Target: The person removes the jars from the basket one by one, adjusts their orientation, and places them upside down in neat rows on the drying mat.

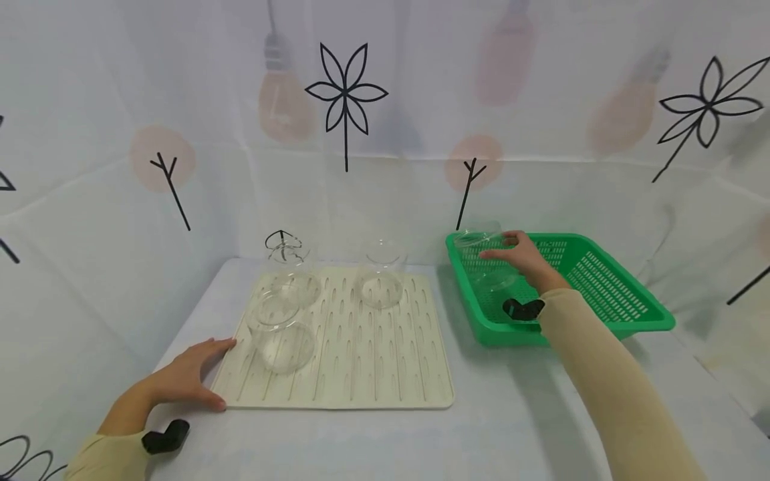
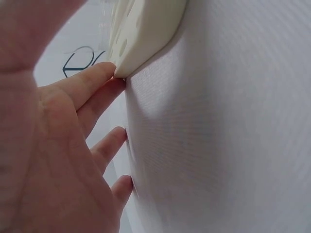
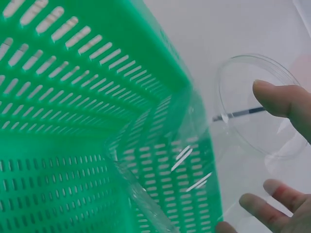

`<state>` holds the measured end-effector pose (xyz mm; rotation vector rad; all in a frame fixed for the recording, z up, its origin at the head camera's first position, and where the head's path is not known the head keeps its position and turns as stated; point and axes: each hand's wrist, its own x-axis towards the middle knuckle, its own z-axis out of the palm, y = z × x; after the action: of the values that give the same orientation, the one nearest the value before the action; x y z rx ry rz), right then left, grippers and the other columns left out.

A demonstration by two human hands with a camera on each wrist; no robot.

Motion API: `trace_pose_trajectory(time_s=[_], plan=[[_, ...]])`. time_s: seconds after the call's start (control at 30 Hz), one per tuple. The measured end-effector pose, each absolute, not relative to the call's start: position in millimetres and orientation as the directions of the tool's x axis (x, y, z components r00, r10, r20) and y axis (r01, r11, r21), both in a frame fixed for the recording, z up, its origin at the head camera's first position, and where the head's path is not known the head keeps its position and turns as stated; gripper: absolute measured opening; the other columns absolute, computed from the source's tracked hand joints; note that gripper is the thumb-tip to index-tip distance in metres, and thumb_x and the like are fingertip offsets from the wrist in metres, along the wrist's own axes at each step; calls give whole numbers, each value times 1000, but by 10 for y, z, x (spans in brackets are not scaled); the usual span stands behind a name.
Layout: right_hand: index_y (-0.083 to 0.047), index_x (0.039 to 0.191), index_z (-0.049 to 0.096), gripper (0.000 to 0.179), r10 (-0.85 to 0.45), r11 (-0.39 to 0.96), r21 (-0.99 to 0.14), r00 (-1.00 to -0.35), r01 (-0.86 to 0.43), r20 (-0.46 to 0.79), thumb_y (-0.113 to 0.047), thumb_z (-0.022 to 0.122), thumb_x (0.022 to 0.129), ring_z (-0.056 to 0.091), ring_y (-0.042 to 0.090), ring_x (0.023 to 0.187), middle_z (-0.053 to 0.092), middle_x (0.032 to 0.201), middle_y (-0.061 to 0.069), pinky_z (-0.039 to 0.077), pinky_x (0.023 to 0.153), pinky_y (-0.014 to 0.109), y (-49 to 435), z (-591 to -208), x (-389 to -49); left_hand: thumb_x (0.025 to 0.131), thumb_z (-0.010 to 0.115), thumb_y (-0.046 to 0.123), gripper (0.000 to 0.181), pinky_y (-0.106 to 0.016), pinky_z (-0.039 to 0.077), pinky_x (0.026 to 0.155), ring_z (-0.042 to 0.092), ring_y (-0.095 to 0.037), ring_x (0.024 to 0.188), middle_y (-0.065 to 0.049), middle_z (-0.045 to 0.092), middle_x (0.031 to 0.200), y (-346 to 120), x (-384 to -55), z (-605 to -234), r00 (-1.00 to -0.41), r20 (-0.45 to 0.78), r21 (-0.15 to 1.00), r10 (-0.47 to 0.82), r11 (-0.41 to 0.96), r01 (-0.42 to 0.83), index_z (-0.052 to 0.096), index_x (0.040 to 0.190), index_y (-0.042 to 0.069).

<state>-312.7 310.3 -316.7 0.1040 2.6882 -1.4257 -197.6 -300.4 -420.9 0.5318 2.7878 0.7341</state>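
Observation:
My right hand [image 1: 526,260] holds a clear glass cup [image 1: 494,279] over the left part of a green plastic basket [image 1: 574,331]. In the right wrist view, thumb and fingers stand around the cup's round end, and its thick other end [image 3: 146,206] reaches inside the basket. My left hand [image 1: 180,377] has its fingers spread, with thumb and fingertips at the left edge of a cream ridged mat [image 1: 361,374]. In the left wrist view, fingertips touch the mat's corner [image 2: 146,39]. Three clear glass cups stand on the mat: front left [image 1: 284,347], back left [image 1: 295,284], back middle [image 1: 381,287].
The mat and basket lie on a white-covered table [image 1: 337,444], with a strip of cloth between them. A printed white curtain [image 1: 409,200] hangs behind. Black devices [image 1: 165,437] sit at both wrists.

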Motion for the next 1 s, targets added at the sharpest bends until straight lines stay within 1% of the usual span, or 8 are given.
trace_pose_trajectory(time_s=[0.2, 0.53, 0.77, 0.9, 1.0], plan=[[-3, 147, 13, 99, 29, 595, -801, -998, 62, -56, -44, 72, 79, 23, 45, 130, 19, 147, 24, 28, 98, 60, 3049, -3110, -3079, 52, 86, 48, 110, -70, 21, 94, 23, -54, 125, -30, 35, 138, -2999, -1957, -4217, -916, -123, 514, 383, 814, 271, 38, 138, -1], [-5, 147, 20, 94, 19, 646, -763, -999, -9, 28, -39, 74, 78, 24, 44, 130, 24, 145, 22, 30, 97, 59, 2920, -2985, -2988, 53, 86, 44, 106, -70, 22, 94, 24, -55, 124, -32, 36, 136, -3016, -1954, -4210, -905, -94, 519, 415, 796, 311, 39, 136, -3], [-4, 144, 27, 90, 3, 696, -715, -995, -66, 96, -38, 77, 76, 28, 42, 128, 29, 143, 21, 33, 96, 57, 2835, -2929, -2952, 53, 86, 45, 109, -69, 23, 95, 26, -55, 124, -31, 36, 137, -3009, -1945, -4195, -905, -95, 526, 414, 793, 307, 38, 137, -4], [-3, 142, 31, 88, -5, 730, -678, -993, -85, 120, -35, 78, 75, 29, 42, 127, 31, 141, 22, 32, 97, 57, 2768, -2870, -2913, 55, 85, 45, 110, -68, 24, 95, 28, -53, 124, -31, 36, 137, -2997, -1950, -4176, -902, -80, 539, 424, 780, 319, 35, 138, -7], [-3, 142, 32, 87, -13, 742, -664, -992, -93, 124, -34, 78, 75, 29, 42, 127, 31, 141, 23, 32, 97, 57, 2727, -2836, -2880, 57, 85, 44, 109, -67, 25, 95, 29, -52, 124, -33, 35, 137, -2982, -1952, -4162, -898, -41, 542, 438, 764, 349, 33, 138, -8]])
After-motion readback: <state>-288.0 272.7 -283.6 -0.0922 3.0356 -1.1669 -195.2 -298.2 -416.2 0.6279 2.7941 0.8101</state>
